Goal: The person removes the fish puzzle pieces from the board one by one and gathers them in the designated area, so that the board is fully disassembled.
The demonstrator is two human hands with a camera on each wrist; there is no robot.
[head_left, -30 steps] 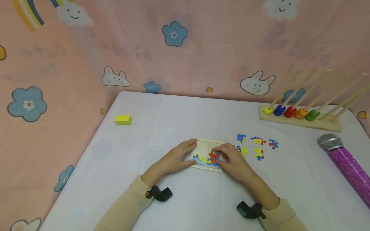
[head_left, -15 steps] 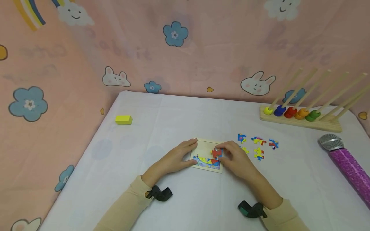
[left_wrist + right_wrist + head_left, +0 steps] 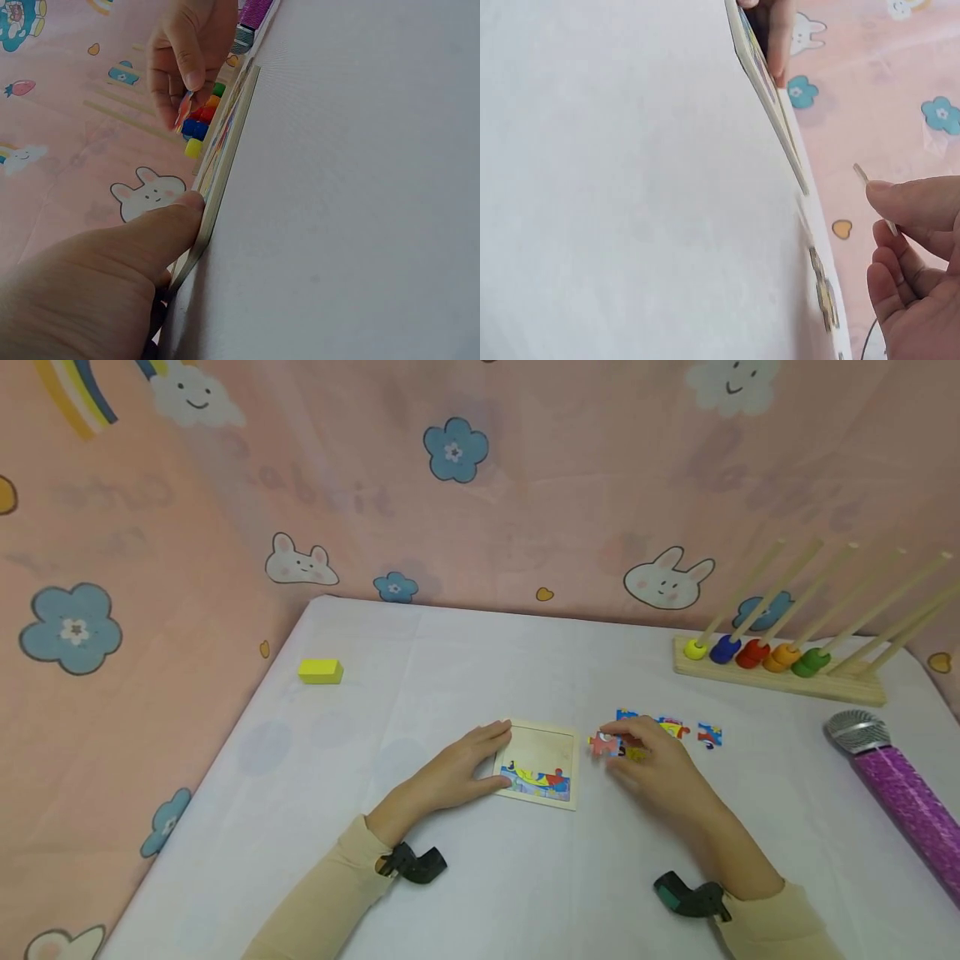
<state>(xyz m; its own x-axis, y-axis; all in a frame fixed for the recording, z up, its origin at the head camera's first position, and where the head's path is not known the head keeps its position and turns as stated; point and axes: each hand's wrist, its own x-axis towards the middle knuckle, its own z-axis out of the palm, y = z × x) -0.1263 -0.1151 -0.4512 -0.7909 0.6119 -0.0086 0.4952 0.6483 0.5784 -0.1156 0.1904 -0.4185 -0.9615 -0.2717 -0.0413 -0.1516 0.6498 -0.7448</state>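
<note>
Puzzle tray (image 3: 542, 745) on counter (image 3: 480, 893). Hands apart. Left hand (image 3: 457, 768), fingers spread, touching tray's left side. Right hand (image 3: 663, 768) pinches red puzzle piece (image 3: 603, 744) just right of tray. Fitted pieces (image 3: 536, 782) along tray's near side; loose pieces (image 3: 710, 734) right of it. Yellow block (image 3: 320, 672) beyond tray, leftward; microphone (image 3: 900, 785) well right of tray.

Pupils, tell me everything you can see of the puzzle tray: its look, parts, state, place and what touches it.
The puzzle tray is a shallow, squarish board that looks like pale wood, with a raised rim. Fitted pieces in blue, yellow, red and lilac fill a strip nearest the person; the rest of its floor is bare. It lies on the white tablecloth. The left hand holds its left side, fingertips at the far-left corner.
</note>
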